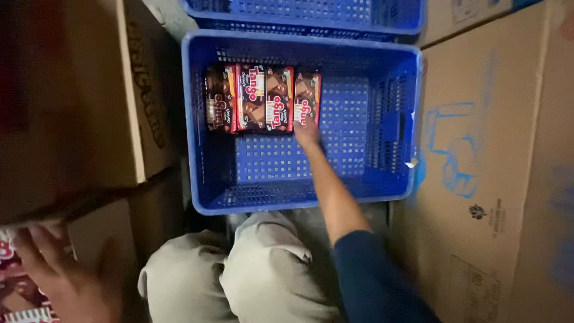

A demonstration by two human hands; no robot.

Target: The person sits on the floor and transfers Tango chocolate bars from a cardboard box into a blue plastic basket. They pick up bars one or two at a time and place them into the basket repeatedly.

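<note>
We see four snack packs (263,98) standing along the blue crate (299,200) back wall; most of the floor remains bare. Our right hand (306,133) fingers grip the end pack; left hand (63,272) fingers spread open on packs in the carton (89,96)

Blue crates: two, near crate (302,197) and far crate (305,15). Snack packs (263,98) in near crate: four. Cardboard boxes: one left (89,101), one right (496,167).

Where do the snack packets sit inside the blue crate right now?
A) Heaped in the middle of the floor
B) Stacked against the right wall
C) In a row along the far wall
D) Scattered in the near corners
C: the dark red snack packets stand side by side along the far wall of the blue crate, with the right hand at the last one.
</note>
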